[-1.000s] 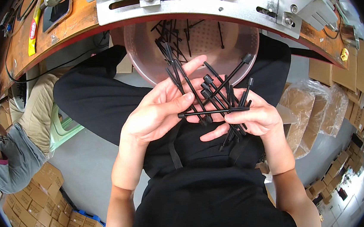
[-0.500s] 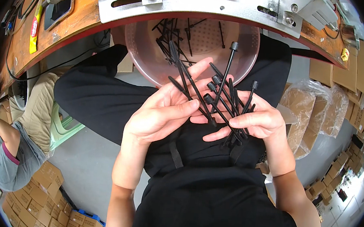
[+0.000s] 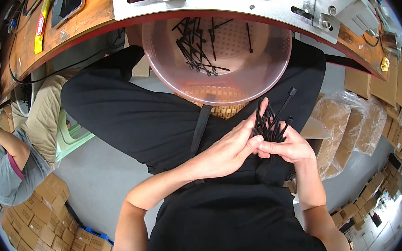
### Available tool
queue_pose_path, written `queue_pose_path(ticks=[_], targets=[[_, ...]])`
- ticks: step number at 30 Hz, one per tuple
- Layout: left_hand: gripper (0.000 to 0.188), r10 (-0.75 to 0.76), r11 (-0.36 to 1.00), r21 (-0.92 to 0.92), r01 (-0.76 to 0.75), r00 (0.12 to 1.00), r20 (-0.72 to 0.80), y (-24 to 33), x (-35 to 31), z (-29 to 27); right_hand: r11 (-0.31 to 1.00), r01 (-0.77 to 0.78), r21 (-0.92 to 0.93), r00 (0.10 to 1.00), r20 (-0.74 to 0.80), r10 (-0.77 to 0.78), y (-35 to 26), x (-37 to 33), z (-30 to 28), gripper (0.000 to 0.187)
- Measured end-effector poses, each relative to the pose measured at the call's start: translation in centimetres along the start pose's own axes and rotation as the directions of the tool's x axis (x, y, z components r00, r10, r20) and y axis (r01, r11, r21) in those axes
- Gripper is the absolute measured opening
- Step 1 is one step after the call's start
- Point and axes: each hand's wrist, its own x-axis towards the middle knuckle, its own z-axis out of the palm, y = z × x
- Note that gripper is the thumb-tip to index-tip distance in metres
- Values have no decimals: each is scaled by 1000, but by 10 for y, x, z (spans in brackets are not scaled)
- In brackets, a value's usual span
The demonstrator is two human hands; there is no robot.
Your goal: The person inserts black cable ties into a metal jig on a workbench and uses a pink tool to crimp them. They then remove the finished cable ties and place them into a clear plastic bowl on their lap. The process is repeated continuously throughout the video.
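A bunch of black mascara wands (image 3: 272,128), thin stems with small round ends and brush tips, stands roughly upright above my lap. My right hand (image 3: 293,147) is closed round the lower part of the bunch, its thumb across the front. Against the bunch's left side presses my left hand (image 3: 231,151), fingers stretched along the stems and thumb meeting the right thumb. One wand sticks up higher than the others. More loose wands (image 3: 195,48) lie crisscrossed in a pinkish translucent plastic basin (image 3: 282,80) beyond my hands. The lower ends in my grip are hidden.
Above the basin runs a wooden workbench edge (image 3: 88,15) with a metal fixture (image 3: 230,4). A woven seat (image 3: 231,111) shows under the basin. Cardboard boxes (image 3: 34,223) stand lower left; plastic-wrapped cartons (image 3: 341,133) are at right. Another person (image 3: 20,167) sits far left.
My left hand has moved right, bringing its few wands to the right hand's bunch. The fanned wands are now gathered tightly together. The view has shifted slightly.
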Motion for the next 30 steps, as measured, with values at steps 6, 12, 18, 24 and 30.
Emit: queue_pose_path(ticks=[6, 12, 18, 24, 30], targets=[[64, 179, 958, 234, -169, 984, -22, -8, 3, 6, 995, 39, 90, 999, 2, -39, 5, 0, 1, 16], [65, 82, 966, 249, -75, 996, -22, 9, 1, -6, 992, 82, 101, 997, 2, -82, -9, 0, 7, 15], [45, 134, 725, 680, 108, 947, -293, -26, 30, -75, 936, 203, 286, 973, -166, -160, -17, 3, -12, 20], [61, -433, 195, 863, 466, 831, -351, -117, 118, -151, 905, 342, 252, 926, -253, -279, -23, 6, -12, 18], [75, -319, 416, 829, 373, 914, -251, -106, 128, -56, 865, 404, 297, 896, -320, -308, -10, -7, -29, 17]])
